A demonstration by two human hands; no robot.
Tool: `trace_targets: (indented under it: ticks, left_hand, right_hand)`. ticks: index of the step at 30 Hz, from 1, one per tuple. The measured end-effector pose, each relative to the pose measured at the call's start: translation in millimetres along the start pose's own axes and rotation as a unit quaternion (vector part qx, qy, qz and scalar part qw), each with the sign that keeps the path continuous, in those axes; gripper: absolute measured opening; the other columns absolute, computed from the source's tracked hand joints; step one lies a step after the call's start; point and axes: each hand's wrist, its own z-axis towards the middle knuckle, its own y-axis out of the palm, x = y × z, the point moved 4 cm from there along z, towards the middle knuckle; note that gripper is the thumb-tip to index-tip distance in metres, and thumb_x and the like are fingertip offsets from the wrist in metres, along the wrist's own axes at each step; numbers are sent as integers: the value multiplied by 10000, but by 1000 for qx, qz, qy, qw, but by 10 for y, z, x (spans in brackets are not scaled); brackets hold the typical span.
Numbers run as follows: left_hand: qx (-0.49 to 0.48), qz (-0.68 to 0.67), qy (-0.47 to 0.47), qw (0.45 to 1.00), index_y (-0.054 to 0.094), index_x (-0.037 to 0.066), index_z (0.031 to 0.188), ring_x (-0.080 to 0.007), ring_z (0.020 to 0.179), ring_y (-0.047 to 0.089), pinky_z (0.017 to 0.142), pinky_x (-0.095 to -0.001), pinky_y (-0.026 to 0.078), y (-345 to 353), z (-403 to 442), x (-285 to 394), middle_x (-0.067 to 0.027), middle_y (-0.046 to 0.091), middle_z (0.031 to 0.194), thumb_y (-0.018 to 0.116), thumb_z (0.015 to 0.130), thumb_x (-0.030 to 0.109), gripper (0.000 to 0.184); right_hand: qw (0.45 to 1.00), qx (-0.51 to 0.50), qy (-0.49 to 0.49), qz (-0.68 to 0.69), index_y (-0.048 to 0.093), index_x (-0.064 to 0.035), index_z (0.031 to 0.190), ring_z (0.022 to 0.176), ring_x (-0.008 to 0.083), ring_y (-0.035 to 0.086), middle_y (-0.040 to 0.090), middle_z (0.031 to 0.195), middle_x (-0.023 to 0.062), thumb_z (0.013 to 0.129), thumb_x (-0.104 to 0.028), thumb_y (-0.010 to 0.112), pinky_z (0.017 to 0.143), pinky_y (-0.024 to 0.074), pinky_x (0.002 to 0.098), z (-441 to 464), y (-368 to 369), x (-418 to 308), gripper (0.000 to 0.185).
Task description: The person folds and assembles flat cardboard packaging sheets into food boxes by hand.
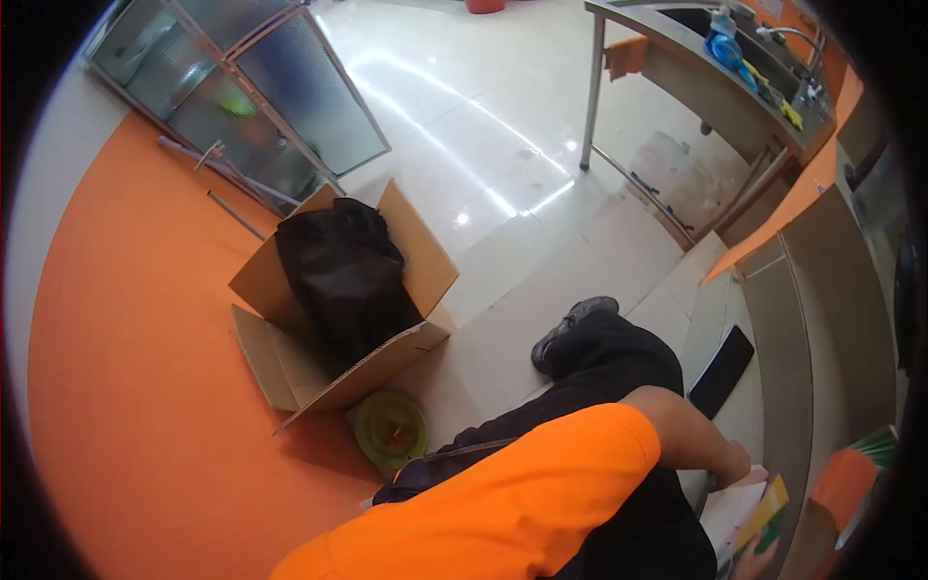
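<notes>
My left hand [732, 466] is at the lower right, at the upper edge of a pale pinkish-white sheet or packet [732, 509]. Its fingers are mostly hidden, so their grip is unclear. Beside that lies a yellow and green packet [764, 512]. Only part of my right hand [756, 560] shows at the bottom edge, with its fingers closed against the packet's green end. A flat black object [723, 372] rests above my left hand, past the forearm.
An open cardboard box [425, 261] holding a black bag [343, 271] stands left of centre. Below it is a round green container [390, 432]. A metal sink table [667, 43] is at upper right, glass-panelled doors [300, 92] at upper left, an orange-red object [846, 488] at right.
</notes>
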Motion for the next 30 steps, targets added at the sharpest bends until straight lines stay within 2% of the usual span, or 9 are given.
trace_targets:
  ticks: [3, 6, 12, 13, 15, 17, 18, 22, 30]
  left_hand:
    - [49, 113, 11, 992, 689, 95, 962, -243, 971, 624, 786, -362, 505, -103, -292, 173, -100, 664, 998, 729, 665, 215, 323]
    - [60, 109, -30, 992, 689, 96, 985, -246, 1014, 605, 805, -356, 497, -5, -55, 147, -101, 655, 1032, 795, 591, 384, 499]
    - [190, -212, 139, 948, 407, -6, 1262, -337, 1094, 539, 903, -399, 448, -1023, -621, 539, -196, 568, 1156, 806, 475, 601, 1071]
    - [239, -257, 230, 907, 376, -14, 1273, -356, 1100, 530, 912, -408, 439, -1141, -525, 602, -214, 561, 1163, 803, 466, 619, 1110]
    - [242, -424, 336, 806, 460, -42, 1206, -309, 976, 599, 872, -377, 452, -1572, -1132, 638, -210, 616, 1061, 819, 514, 542, 974]
    - [267, -391, 261, 841, 569, -24, 1079, -208, 880, 632, 762, -313, 492, -1742, -1327, 490, -132, 655, 931, 818, 593, 432, 710]
    - [280, -457, 288, 793, 564, -14, 1098, -171, 871, 629, 772, -305, 495, -1862, -1455, 461, -105, 651, 928, 808, 648, 346, 627]
    - [302, -450, 268, 796, 214, 23, 1376, -275, 1190, 447, 987, -389, 389, -2131, -1739, 185, -144, 397, 1333, 795, 683, 336, 957]
    - [340, -452, 226, 793, 288, 40, 1352, -247, 1188, 437, 1015, -381, 347, -2285, -2043, -76, -137, 447, 1276, 739, 738, 366, 828]
  right_hand:
    - [999, 31, -30, 9, 565, 76, 1091, 938, 321, 580, 606, 1070, 212, 858, -139, 587, 832, 447, 384, 13, -342, 51, 318]
    - [993, 90, -74, -6, 563, 89, 1088, 911, 316, 589, 613, 1047, 214, 855, -142, 608, 822, 459, 379, -124, -760, -365, 331]
    - [937, 304, -163, 47, 595, 49, 1060, 938, 303, 590, 612, 1060, 194, 863, -214, 624, 851, 457, 395, -110, -1266, -815, 330]
    - [928, 231, -89, 278, 503, 27, 1187, 1054, 306, 527, 523, 1178, 203, 888, -246, 561, 925, 423, 405, 265, -1123, -217, 408]
    - [916, 227, -207, 258, 403, 5, 1327, 1184, 348, 440, 416, 1306, 233, 898, -380, 458, 996, 376, 427, 301, -1059, 83, 578]
    - [898, 264, -106, 336, 448, 5, 1275, 1115, 287, 478, 474, 1230, 194, 903, -298, 488, 946, 394, 380, 502, -889, -646, 482]
    - [878, 279, -73, 382, 471, 5, 1249, 1080, 256, 498, 504, 1192, 175, 905, -257, 503, 920, 404, 356, 625, -811, -1012, 434]
    - [833, 205, -99, 505, 555, -15, 1099, 912, 96, 549, 597, 1028, 43, 910, -197, 567, 799, 439, 255, 966, -626, -1835, 263]
    - [855, 150, -122, 481, 599, -17, 1001, 785, 88, 545, 619, 886, 35, 918, -236, 556, 705, 437, 260, 1218, -427, -2274, 239]
